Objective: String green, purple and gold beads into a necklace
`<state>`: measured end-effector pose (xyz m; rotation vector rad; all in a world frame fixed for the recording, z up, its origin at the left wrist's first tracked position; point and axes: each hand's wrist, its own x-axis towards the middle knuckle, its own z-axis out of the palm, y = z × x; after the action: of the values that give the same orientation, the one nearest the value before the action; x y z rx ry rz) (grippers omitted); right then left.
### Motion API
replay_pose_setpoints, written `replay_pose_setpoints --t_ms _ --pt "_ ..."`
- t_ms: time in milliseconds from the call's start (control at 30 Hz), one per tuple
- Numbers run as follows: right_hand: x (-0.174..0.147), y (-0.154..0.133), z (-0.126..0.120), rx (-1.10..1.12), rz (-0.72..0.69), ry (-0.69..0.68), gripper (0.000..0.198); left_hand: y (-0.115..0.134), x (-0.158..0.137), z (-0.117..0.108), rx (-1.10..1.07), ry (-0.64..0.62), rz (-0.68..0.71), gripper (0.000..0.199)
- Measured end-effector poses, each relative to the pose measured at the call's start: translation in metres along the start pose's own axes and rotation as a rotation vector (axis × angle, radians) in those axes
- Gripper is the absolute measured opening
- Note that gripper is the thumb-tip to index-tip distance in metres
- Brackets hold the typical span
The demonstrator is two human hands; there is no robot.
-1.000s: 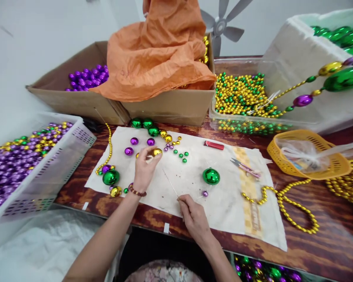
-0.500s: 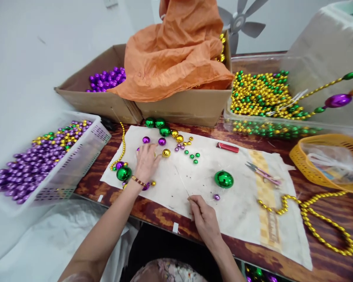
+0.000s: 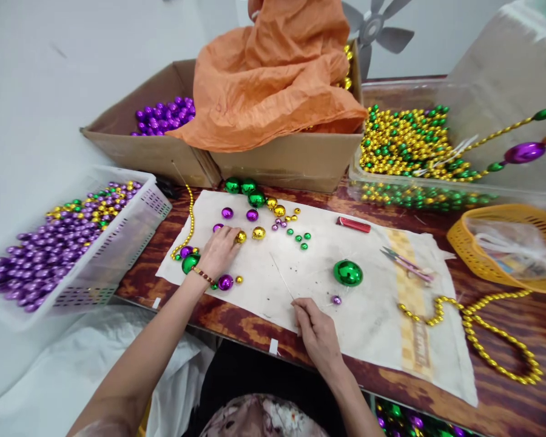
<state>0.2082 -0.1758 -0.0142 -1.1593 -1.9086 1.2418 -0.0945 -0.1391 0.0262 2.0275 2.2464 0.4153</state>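
Observation:
My left hand (image 3: 218,252), palm down and wearing a beaded bracelet, has its fingertips closed at a gold bead (image 3: 240,237) on the white cloth (image 3: 264,309). Its fingers partly cover a purple bead (image 3: 218,228). Near its wrist lie a large green bead (image 3: 190,263) and another purple bead (image 3: 225,282). My right hand (image 3: 316,331) pinches a thin, straight wire (image 3: 281,275) that points up and left over the cloth. To its right are a small lilac bead (image 3: 336,300) and a big green bead (image 3: 348,273).
A bead basket (image 3: 148,206) stands left, with cardboard boxes (image 3: 282,161) and an orange cloth (image 3: 268,91) behind. A clear bin (image 3: 391,191) holds beads. Right are a red-handled tool (image 3: 353,224), snips (image 3: 409,267), a gold bead strand (image 3: 477,340) and a yellow basket (image 3: 464,261).
My left hand has drawn slightly left and its thumb has come in toward the fingers, leaving the gold bead in plainer view. My right hand keeps its hold on the wire.

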Motion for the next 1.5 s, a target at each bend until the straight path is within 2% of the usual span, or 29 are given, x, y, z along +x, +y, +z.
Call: replay_pose_setpoints --t_ms 133,233,300,367,467,633,833,1000,1167,1300,1500 --pt "0.000 0.001 0.000 -0.013 -0.014 0.001 0.022 0.000 0.005 0.001 -0.190 0.026 -0.019 0.031" --pt "0.000 0.001 0.001 0.006 -0.021 -0.001 0.022 0.005 0.003 -0.003 -0.470 0.127 -0.118 0.030" --pt "-0.001 0.001 0.001 0.025 -0.019 0.008 0.022 0.015 -0.001 -0.008 -0.766 0.177 -0.200 0.034" --pt "-0.001 0.002 0.002 0.047 -0.013 0.019 0.023 0.030 -0.007 -0.013 -1.054 0.173 -0.269 0.037" --pt "-0.003 0.002 0.003 0.101 -0.002 0.027 0.022 0.057 -0.013 -0.014 -1.286 0.182 -0.312 0.036" --pt "-0.005 -0.001 0.002 0.214 -0.004 0.073 0.021 0.092 -0.017 0.000 -1.345 0.239 -0.257 0.027" --pt "-0.003 -0.004 0.002 0.233 -0.045 0.060 0.019 0.111 -0.018 0.012 -1.399 0.202 -0.219 0.032" --pt "-0.006 0.001 0.002 0.319 -0.017 0.098 0.019 0.113 -0.018 0.006 -1.274 0.309 -0.159 0.033" --pt "-0.009 0.005 0.003 0.306 -0.040 0.090 0.019 0.111 -0.019 -0.006 -1.186 0.401 -0.096 0.029" --pt "-0.010 0.004 0.007 0.312 -0.075 0.060 0.019 0.110 -0.017 -0.015 -1.222 0.434 -0.109 0.029" --pt "-0.007 -0.002 0.011 0.280 -0.113 0.030 0.018 0.108 -0.014 -0.026 -1.377 0.393 -0.176 0.031"
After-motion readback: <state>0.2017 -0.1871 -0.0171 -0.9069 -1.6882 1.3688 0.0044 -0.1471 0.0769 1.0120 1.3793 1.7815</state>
